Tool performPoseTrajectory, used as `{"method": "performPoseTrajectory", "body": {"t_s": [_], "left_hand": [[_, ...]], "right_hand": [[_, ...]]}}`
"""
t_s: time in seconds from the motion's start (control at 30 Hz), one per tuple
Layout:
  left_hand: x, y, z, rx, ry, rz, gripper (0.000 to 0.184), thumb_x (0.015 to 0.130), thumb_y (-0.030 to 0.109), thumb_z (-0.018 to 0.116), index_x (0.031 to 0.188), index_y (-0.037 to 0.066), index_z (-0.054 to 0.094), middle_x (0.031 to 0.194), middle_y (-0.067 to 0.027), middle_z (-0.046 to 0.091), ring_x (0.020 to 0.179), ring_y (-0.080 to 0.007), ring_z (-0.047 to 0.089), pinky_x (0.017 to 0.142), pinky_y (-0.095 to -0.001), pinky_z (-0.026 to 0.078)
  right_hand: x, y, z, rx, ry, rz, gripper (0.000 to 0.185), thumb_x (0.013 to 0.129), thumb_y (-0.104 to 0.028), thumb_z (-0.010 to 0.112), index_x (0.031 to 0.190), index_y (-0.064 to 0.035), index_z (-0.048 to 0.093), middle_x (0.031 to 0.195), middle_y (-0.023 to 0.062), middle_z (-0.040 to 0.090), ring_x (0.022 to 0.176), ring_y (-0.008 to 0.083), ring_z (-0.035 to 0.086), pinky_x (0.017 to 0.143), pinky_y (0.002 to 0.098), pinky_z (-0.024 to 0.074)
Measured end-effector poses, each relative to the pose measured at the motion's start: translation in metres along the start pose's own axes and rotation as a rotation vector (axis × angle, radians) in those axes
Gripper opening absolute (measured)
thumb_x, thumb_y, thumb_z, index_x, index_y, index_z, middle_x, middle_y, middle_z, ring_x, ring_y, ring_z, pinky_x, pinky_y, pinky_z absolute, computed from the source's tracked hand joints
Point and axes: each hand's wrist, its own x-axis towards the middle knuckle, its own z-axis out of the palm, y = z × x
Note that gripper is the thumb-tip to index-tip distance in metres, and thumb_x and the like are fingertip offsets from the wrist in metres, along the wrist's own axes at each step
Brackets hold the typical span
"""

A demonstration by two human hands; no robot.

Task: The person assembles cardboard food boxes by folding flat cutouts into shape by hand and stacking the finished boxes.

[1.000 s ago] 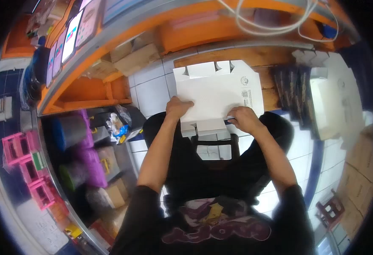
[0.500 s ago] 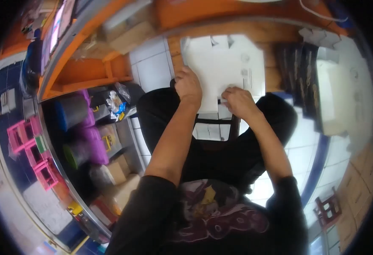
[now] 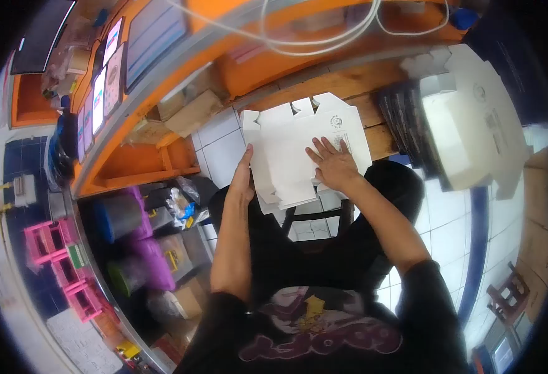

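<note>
A flat white cardboard box blank (image 3: 283,149) with cut flaps and small dark print lies in front of me, above my lap. My left hand (image 3: 242,177) is at its left edge, fingers stretched out and seen edge-on against the cardboard. My right hand (image 3: 335,165) rests flat on the right part of the blank, fingers spread over the surface near the print. Neither hand is closed round anything that I can see. The lower flaps of the blank hang over the gap between my knees.
To the right stands a stack of more box blanks (image 3: 467,131), white on top with dark edges. An orange shelf unit (image 3: 130,153) curves along the left and back. White cables (image 3: 324,47) hang at the top. Purple bins (image 3: 152,262) stand at the lower left.
The blank has turned and shifted nearer to me. My right hand has gone from bent fingers at its lower edge to lying flat on it; my left hand has moved down its left edge.
</note>
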Motion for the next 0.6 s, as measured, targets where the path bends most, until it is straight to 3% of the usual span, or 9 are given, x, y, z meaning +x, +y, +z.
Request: {"method": "performPoseTrajectory", "body": {"t_s": [0.07, 0.1, 0.17, 0.3, 0.37, 0.4, 0.53, 0.6], "left_hand": [[-0.015, 0.01, 0.009, 0.112, -0.032, 0.023, 0.086, 0.101, 0.069, 0.042, 0.155, 0.003, 0.038, 0.157, -0.0183, 0.044, 0.146, -0.0313, 0.039, 0.12, -0.0449, 0.031], [-0.012, 0.007, 0.004, 0.11, -0.032, 0.011, 0.086, 0.101, 0.069, 0.042, 0.155, 0.003, 0.038, 0.157, -0.0183, 0.044, 0.146, -0.0313, 0.039, 0.12, -0.0449, 0.031], [-0.001, 0.003, -0.01, -0.097, -0.09, -0.124, 0.104, 0.093, 0.08, 0.043, 0.158, 0.0, 0.03, 0.16, -0.02, 0.038, 0.147, -0.0334, 0.038, 0.12, -0.0468, 0.029], [-0.006, -0.003, 0.004, -0.111, -0.174, 0.023, 0.105, 0.093, 0.083, 0.038, 0.156, -0.001, 0.033, 0.155, -0.0194, 0.044, 0.142, -0.0323, 0.043, 0.117, -0.0453, 0.034], [-0.037, 0.013, 0.036, 0.089, -0.218, 0.045, 0.106, 0.092, 0.086, 0.035, 0.153, -0.002, 0.039, 0.147, -0.0176, 0.051, 0.134, -0.03, 0.049, 0.11, -0.0446, 0.041], [-0.038, 0.017, 0.045, 0.171, -0.185, 0.046, 0.103, 0.092, 0.085, 0.037, 0.148, -0.001, 0.044, 0.138, -0.0155, 0.055, 0.126, -0.0268, 0.052, 0.101, -0.0437, 0.047], [-0.029, 0.017, 0.054, 0.219, -0.12, 0.031, 0.097, 0.092, 0.081, 0.045, 0.145, 0.0, 0.05, 0.137, -0.0153, 0.056, 0.123, -0.0275, 0.056, 0.1, -0.0456, 0.048], [-0.025, 0.009, 0.067, 0.233, -0.202, 0.083, 0.095, 0.094, 0.079, 0.045, 0.144, -0.003, 0.05, 0.135, -0.0163, 0.059, 0.121, -0.0293, 0.058, 0.1, -0.0456, 0.048]], "right_hand": [[-0.002, -0.004, 0.002, -0.034, 0.025, 0.005, 0.065, 0.097, -0.032, 0.053, 0.159, -0.0209, 0.036, 0.169, 0.0075, 0.026, 0.155, 0.0252, 0.025, 0.12, 0.0636, 0.0255], [-0.004, -0.005, 0.002, -0.031, 0.013, 0.006, 0.065, 0.097, -0.032, 0.053, 0.159, -0.0209, 0.036, 0.169, 0.0075, 0.026, 0.155, 0.0252, 0.025, 0.12, 0.0636, 0.0255], [-0.002, -0.005, 0.0, -0.029, 0.031, 0.016, 0.065, 0.097, -0.032, 0.053, 0.159, -0.0211, 0.037, 0.168, 0.0063, 0.026, 0.155, 0.0247, 0.025, 0.118, 0.0653, 0.026], [0.0, -0.004, -0.002, 0.046, -0.013, 0.027, 0.068, 0.095, -0.031, 0.057, 0.158, -0.0159, 0.038, 0.168, 0.0077, 0.026, 0.155, 0.0292, 0.023, 0.119, 0.066, 0.0215], [-0.005, -0.006, 0.0, 0.031, 0.049, 0.008, 0.069, 0.095, -0.032, 0.058, 0.159, -0.0162, 0.037, 0.168, 0.0078, 0.027, 0.154, 0.0293, 0.023, 0.119, 0.0668, 0.0221], [-0.005, -0.006, -0.002, 0.008, 0.043, 0.01, 0.068, 0.095, -0.032, 0.057, 0.159, -0.0162, 0.038, 0.167, 0.0087, 0.028, 0.154, 0.0294, 0.024, 0.118, 0.0671, 0.0236], [0.002, -0.01, -0.003, -0.021, 0.044, 0.035, 0.063, 0.097, -0.036, 0.054, 0.156, -0.0172, 0.041, 0.166, 0.008, 0.031, 0.154, 0.0258, 0.027, 0.115, 0.0691, 0.0272], [0.005, -0.006, 0.003, -0.254, -0.077, 0.032, 0.067, 0.095, -0.032, 0.057, 0.158, -0.0152, 0.04, 0.167, 0.0114, 0.029, 0.153, 0.0308, 0.025, 0.117, 0.0657, 0.026]]}}
